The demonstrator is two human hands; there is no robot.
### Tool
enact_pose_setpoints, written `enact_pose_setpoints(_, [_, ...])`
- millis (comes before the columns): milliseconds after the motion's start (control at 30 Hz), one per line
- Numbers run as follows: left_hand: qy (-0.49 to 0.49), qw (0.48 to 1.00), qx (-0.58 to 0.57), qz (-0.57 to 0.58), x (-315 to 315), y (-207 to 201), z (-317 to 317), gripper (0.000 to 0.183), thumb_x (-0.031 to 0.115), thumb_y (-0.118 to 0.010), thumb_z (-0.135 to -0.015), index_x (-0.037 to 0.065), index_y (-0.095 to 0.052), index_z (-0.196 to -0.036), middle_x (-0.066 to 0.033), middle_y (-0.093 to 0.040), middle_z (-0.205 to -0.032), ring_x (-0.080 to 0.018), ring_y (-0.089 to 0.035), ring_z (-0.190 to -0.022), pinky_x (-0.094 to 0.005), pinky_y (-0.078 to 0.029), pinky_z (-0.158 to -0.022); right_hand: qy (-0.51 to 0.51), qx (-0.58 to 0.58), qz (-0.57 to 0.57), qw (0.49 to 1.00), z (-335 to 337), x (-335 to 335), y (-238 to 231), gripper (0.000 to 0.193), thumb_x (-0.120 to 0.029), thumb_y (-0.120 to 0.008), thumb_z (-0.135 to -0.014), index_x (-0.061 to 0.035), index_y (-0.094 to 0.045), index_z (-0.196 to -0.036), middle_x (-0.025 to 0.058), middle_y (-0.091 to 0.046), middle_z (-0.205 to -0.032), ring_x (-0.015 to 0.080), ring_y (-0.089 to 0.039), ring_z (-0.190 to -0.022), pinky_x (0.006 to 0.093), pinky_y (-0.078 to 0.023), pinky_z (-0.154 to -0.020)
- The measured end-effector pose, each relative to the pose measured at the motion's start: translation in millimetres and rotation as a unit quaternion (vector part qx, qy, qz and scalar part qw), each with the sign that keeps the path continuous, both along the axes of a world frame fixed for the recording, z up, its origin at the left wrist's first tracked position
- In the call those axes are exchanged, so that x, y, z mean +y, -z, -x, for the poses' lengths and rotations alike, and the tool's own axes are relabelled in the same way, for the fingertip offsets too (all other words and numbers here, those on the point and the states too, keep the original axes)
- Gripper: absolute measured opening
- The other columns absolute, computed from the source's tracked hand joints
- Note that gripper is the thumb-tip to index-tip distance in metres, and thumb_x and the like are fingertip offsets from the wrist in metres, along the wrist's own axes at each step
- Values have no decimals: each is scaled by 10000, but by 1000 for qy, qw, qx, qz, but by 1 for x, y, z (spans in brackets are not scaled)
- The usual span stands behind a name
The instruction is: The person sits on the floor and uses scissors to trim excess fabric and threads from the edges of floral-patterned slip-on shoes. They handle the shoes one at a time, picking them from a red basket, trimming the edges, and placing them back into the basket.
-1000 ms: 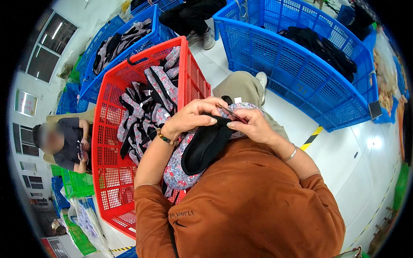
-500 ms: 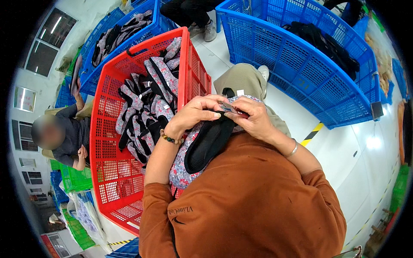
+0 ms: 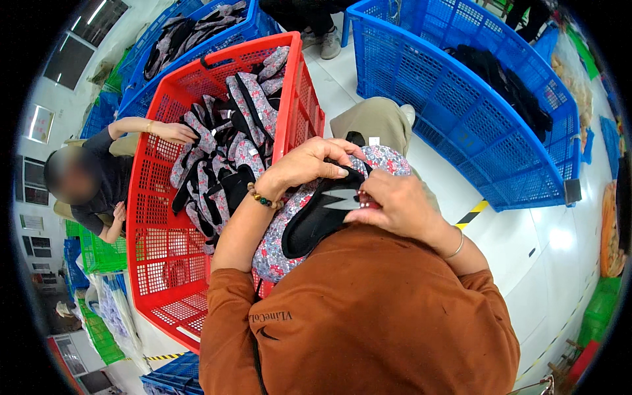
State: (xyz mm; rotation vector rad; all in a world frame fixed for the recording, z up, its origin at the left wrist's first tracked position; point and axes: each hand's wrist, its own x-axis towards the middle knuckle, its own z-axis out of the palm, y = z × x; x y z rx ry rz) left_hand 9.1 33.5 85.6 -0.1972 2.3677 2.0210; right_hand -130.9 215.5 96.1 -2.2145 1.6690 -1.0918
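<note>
A padded fabric piece [image 3: 265, 252], grey with pink flowers and a long black rounded panel, lies across my lap. My left hand [image 3: 309, 164] is closed on its upper black edge, thumb and fingers pinching the cloth. In my right hand [image 3: 403, 201] is a pair of thread snips [image 3: 341, 199] with a red handle. Their blades stand apart, pointing left over the black panel. A small white label [image 3: 374, 141] and a black loop show at the piece's far end.
A red crate [image 3: 164, 247] full of similar floral pieces stands at my left. Another person's hand [image 3: 174, 132] reaches into it. At the right, a blue crate [image 3: 461, 125] holds black items. Another blue crate [image 3: 262, 25] stands at the back left.
The snips have turned and moved off the edge, so their blades now show over the black panel. My hands have drawn slightly apart. The other person's hand has come to the red crate.
</note>
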Motion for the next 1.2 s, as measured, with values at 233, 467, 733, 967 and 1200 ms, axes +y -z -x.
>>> enact_pose_setpoints(233, [-30, 1000, 2, 6, -2, 4, -1, 112, 16, -702, -684, 6, -668, -790, -134, -567, -1229, -233, -475, -1176, -357, -344, -989, 118, 160, 20, 980, -1, 5, 4, 386, -429, -661, -773, -65, -560, -691, 69, -525, -638, 233, -558, -531, 339, -433, -451])
enact_pose_setpoints(467, [-24, 999, -10, 18, -8, 9, -5, 100, -6, -686, -668, 14, -653, -760, -137, -536, -1272, -230, -472, -1181, -338, -359, -958, 154, 191, -21, 969, 3, 12, 5, 369, -412, -657, -783, -66, -574, -686, 76, -549, -642, 241, -582, -522, 340, -454, -460])
enact_pose_setpoints(733, [3, 1000, 0, -12, -11, 16, -8, 82, 33, -645, -711, 5, -638, -788, -145, -459, -1352, -271, -353, -1287, -396, -241, -1059, 176, 209, -13, 962, 4, 11, 10, 356, -410, -658, -786, -71, -578, -711, 68, -552, -656, 232, -587, -535, 329, -452, -465])
enact_pose_setpoints(967, [-12, 999, 1, -46, -10, 15, -8, 61, -30, -621, -727, -15, -634, -784, -148, -483, -1314, -260, -430, -1215, -355, -299, -1025, 204, 196, 21, 959, -1, 8, 17, 346, -402, -668, -782, -77, -571, -713, 64, -538, -675, 218, -572, -523, 322, -432, -453])
enact_pose_setpoints(1200, [-22, 996, -11, -90, -9, 20, -10, 141, 80, -657, -689, 14, -649, -813, -148, -459, -1330, -278, -362, -1268, -407, -230, -1065, 224, 187, 13, 956, -4, 9, 17, 350, -400, -671, -780, -74, -571, -702, 69, -533, -642, 222, -571, -514, 323, -425, -440])
